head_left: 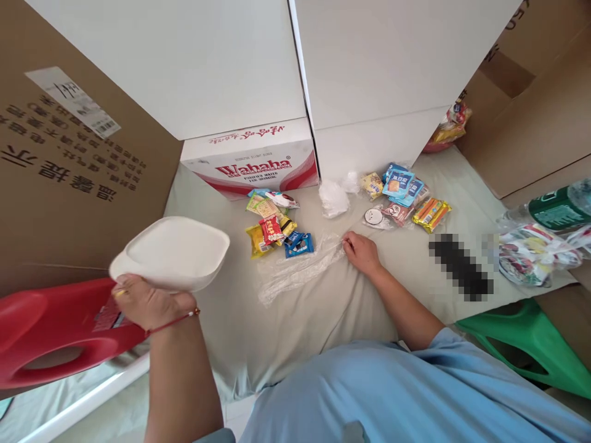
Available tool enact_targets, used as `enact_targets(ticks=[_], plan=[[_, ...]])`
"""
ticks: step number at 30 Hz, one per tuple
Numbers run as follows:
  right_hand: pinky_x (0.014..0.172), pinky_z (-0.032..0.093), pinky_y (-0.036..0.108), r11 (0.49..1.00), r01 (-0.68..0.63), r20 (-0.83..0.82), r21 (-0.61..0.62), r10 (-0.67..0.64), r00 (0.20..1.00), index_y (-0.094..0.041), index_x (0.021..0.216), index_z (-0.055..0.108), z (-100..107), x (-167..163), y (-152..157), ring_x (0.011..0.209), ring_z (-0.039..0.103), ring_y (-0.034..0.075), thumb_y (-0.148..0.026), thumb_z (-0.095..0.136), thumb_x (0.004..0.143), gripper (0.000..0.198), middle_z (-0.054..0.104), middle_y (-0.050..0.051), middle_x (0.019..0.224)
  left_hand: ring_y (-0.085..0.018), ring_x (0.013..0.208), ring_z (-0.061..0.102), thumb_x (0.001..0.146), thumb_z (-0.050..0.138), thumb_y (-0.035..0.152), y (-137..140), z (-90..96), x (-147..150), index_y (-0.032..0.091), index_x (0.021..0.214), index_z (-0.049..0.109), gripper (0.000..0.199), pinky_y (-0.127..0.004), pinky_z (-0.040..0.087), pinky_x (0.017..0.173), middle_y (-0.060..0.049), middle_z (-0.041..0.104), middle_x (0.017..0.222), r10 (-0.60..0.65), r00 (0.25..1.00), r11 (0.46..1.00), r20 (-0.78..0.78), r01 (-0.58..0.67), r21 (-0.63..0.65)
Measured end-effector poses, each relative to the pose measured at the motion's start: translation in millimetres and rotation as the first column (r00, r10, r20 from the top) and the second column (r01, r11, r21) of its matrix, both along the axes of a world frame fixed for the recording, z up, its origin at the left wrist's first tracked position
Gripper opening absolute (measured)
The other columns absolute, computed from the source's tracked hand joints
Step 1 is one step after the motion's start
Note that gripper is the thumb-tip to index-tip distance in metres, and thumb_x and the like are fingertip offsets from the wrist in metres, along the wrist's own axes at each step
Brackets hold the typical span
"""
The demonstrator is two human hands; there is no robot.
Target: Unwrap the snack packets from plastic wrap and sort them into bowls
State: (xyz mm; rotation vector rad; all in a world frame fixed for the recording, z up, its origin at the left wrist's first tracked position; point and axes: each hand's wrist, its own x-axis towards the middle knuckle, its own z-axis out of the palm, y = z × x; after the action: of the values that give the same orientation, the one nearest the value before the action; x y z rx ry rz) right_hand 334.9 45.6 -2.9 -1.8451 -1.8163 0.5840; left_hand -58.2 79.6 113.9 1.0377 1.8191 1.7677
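Observation:
My left hand (146, 306) is closed around the near left edge of a white rounded plastic container (178, 251), raised at the left and tilted. Its underside is hidden. With pinched fingers, my right hand (362, 253) grips one end of a crumpled clear plastic bag (298, 274) that lies flat on the cloth. Just behind the bag lies a pile of small wrapped snacks (272, 229) in red, yellow, green and blue packets. Beyond my right hand is a second group, with blue packets (401, 184) and yellow-orange packets (431, 214).
White crumpled plastic (335, 198) lies between the snack groups. A Wahaha water carton (258, 161) stands at the back against white panels. Cardboard boxes (69, 154) flank the space. A red stool (50, 326), a green stool (530, 344) and a green-labelled bottle (556, 209) are at the sides.

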Motion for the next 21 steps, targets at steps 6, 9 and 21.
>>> enact_targets(ticks=[6, 9, 21], plan=[[0.075, 0.04, 0.03, 1.0, 0.004, 0.0, -0.009, -0.004, 1.0, -0.024, 0.101, 0.065, 4, -1, 2, 0.089, 0.066, 0.023, -0.027, 0.05, 0.101, 0.015, 0.075, 0.005, 0.09, -0.031, 0.095, 0.062, 0.091, 0.054, 0.057, -31, -21.9, -9, 0.026, 0.075, 0.037, 0.039, -0.053, 0.048, 0.099, -0.003, 0.053, 0.079, 0.098, 0.739, 0.978, -0.667, -0.196, -0.074], [0.076, 0.042, 0.03, 0.999, -0.021, 0.001, -0.045, 0.021, 1.0, -0.024, 0.102, 0.066, 10, -1, -2, 0.091, 0.066, 0.023, -0.024, 0.051, 0.1, 0.015, 0.075, 0.005, 0.093, -0.034, 0.091, 0.061, 0.089, 0.054, 0.047, -33, -44.7, -6, 0.025, 0.073, 0.047, 0.028, -0.058, 0.044, 0.097, -0.005, 0.05, 0.072, -0.21, 0.624, 0.957, -0.753, -0.025, -0.288], [0.081, 0.053, 0.033, 0.999, -0.011, -0.14, 0.051, 0.018, 0.99, -0.021, 0.114, 0.072, 45, 62, -28, 0.088, 0.069, 0.021, -0.033, 0.051, 0.101, 0.028, 0.073, 0.01, 0.11, -0.031, 0.114, 0.067, 0.088, 0.067, 0.019, -87, -53.2, 36, 0.02, 0.107, 0.07, 0.019, -0.053, 0.052, 0.106, -0.012, 0.068, 0.105, -0.079, 0.599, 0.971, -0.797, 0.226, 0.074]])
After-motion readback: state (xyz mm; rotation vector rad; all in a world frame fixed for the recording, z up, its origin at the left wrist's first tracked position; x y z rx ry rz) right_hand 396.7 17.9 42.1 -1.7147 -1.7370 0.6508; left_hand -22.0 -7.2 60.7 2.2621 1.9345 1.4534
